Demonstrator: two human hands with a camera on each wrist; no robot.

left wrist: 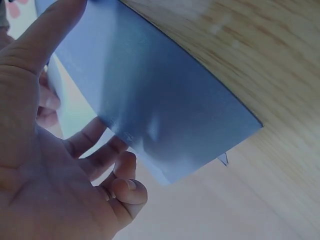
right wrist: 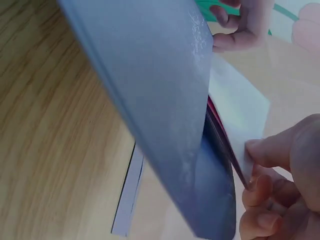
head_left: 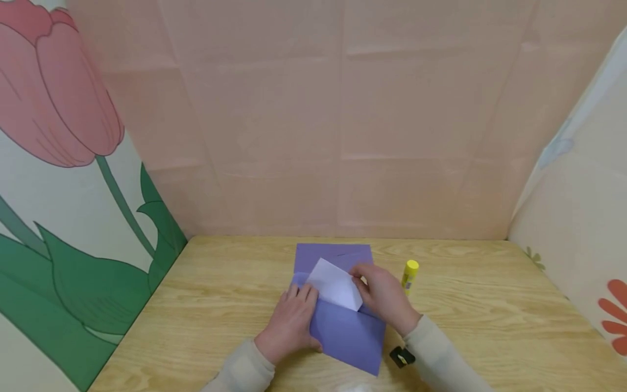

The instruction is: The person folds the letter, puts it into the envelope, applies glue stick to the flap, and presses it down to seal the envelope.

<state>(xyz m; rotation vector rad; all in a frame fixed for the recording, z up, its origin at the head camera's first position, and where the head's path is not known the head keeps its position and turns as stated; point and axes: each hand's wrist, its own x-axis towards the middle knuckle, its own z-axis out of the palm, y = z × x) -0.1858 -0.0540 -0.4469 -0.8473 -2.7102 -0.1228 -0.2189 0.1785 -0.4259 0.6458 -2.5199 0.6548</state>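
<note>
Head view is showing us pinching a white card (head_left: 336, 286) in our right hand (head_left: 385, 298) while our left hand (head_left: 292, 322) is gripping the purple envelope (head_left: 346, 333), left of the glue stick (head_left: 409, 275). We are apparently working the card at the envelope's far opening; the next move probably calls for spreading that mouth and guiding the card straight.

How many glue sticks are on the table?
1: the glue stick stands to the right of the purple paper. Any others behind the paper would be hidden.
</note>
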